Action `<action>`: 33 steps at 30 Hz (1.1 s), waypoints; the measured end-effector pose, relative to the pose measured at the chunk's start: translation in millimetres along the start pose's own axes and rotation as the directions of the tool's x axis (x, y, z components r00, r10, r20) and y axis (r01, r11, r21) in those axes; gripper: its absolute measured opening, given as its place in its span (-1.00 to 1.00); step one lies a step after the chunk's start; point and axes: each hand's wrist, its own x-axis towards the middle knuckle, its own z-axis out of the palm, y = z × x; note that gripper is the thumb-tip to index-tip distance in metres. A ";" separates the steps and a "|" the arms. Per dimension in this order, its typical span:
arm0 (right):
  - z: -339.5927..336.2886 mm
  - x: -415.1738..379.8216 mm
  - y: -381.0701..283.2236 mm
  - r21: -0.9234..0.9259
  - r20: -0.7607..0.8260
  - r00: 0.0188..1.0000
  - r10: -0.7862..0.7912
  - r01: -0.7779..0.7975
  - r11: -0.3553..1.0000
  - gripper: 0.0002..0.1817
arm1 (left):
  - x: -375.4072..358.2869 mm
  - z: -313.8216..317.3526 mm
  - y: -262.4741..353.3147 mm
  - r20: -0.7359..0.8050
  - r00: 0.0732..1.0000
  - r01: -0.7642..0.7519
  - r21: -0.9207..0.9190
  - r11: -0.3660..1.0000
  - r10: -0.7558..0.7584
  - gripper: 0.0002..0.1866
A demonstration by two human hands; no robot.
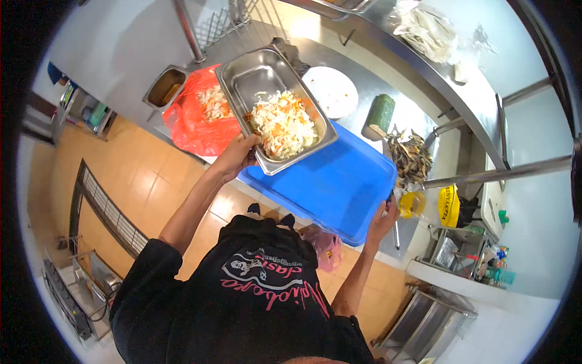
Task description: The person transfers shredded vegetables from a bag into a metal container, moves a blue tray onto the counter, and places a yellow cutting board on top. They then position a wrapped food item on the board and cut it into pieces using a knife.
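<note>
My left hand [238,156] grips the near left corner of a deep steel food pan [245,64]. Chopped white and orange vegetables [284,124], seemingly shredded cabbage and carrot, fill the pan's near end, which tilts toward me. Below it is a flat blue plastic tray [339,188] with a raised rim, partly covered by the pan. Closed on the tray's right edge is my right hand [383,219], its fingertips partly hidden. A red plastic bag [194,130] lies left of the pan, with pale cut pieces [213,103] on it.
On the steel table [339,64] are a white round plate [330,91], a green cylindrical vegetable [380,115] and a pile of dark dried strips [410,156]. A small steel pan [165,88] stands far left. A metal shelf [436,79] overhangs the back. A pink bag [327,249] sits low by the table.
</note>
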 end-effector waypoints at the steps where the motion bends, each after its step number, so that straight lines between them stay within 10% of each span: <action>1: -4.6 2.3 -12.8 0.083 0.014 0.998 -0.058 0.057 0.995 -0.56 | -0.7 4.9 -0.7 0.029 0.999 0.029 0.034 0.999 -0.030 -0.79; 5: -27.3 10.6 -81.7 0.216 0.130 0.989 -0.077 0.047 0.975 -0.57 | -2.9 27.1 3.6 0.145 0.984 0.078 0.147 0.986 -0.100 -0.73; 10: -42.2 23.2 -118.8 0.657 0.536 0.844 0.027 -0.437 0.614 -0.47 | -17.7 51.3 14.6 0.271 0.936 0.131 0.320 0.938 -0.223 -0.49; 24: -63.5 97.4 -118.8 0.518 0.460 0.888 0.021 -0.287 0.806 -0.34 | -1.0 67.5 56.8 0.584 0.794 -0.224 0.538 0.813 -0.167 -0.44; 33: -87.8 131.3 -124.9 0.586 0.719 0.694 -0.031 -0.582 0.563 -0.41 | 22.2 73.3 93.5 0.615 0.741 -0.254 0.628 0.736 -0.269 -0.46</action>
